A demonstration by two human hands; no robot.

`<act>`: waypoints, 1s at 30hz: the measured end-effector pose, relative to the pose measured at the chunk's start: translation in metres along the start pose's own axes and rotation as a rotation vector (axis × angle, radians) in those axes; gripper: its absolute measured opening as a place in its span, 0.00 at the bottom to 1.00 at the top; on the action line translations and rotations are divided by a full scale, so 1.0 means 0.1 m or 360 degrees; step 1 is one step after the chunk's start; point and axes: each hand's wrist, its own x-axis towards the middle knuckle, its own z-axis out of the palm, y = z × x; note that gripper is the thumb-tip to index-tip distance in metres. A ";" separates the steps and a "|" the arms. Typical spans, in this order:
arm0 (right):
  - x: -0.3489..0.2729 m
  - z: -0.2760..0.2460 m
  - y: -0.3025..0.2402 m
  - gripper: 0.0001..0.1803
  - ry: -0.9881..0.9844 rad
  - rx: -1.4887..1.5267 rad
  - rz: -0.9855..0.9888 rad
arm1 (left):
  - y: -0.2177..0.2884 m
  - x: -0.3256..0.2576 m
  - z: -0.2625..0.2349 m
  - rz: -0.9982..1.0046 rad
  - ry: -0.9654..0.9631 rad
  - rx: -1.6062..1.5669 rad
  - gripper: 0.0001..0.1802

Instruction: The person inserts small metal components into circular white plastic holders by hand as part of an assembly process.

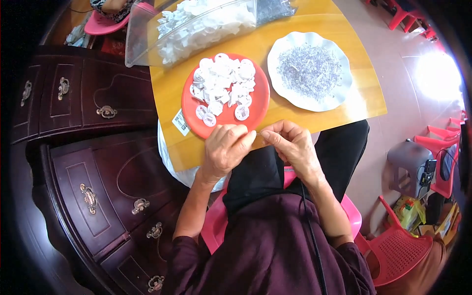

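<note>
Fingertips (251, 134) of the left hand (224, 153) and the right hand (296, 150) come almost together, pinched toward each other, with a slim, pale pin-like piece (259, 133) lying across the small gap between them. Its long axis appears to run from one hand to the other, in line with the facing thumbs and forefingers, though it is too small to tell its exact shape or which hand grips it more firmly. Below the hands, as seen from above, is the near edge of the yellow wooden table (183, 153). Ahead of the left hand, and nearer to it, sits the red plastic plate (259, 104), heaped with white round-ended plastic fittings (216, 81); whether the knuckles touch its rim cannot be told. Ahead of the right hand and a little outward, well apart from it, lies the white scalloped plate (309, 105) with loose slender clear-and-grey pins (309, 71). Farthest beyond the left hand, past the red plate, a clear plastic bin (142, 44) holds more white pieces (211, 29).
</note>
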 end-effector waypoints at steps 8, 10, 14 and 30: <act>0.01 -0.01 0.12 0.11 0.0229 0.0166 -0.0236 | -0.06 0.15 0.07 -0.0903 -0.0113 0.0074 0.15; 0.00 0.00 0.10 0.10 0.0244 0.0182 -0.0226 | -0.03 0.19 0.11 -0.0913 -0.0121 0.0095 0.15; -0.02 -0.03 0.11 0.09 0.0228 0.0212 -0.0236 | 0.01 0.23 0.12 -0.1018 -0.0120 0.0065 0.14; -0.17 0.16 0.03 0.06 0.0274 0.0101 -0.0832 | 0.26 -0.01 -0.04 -0.1585 0.0360 -0.2519 0.27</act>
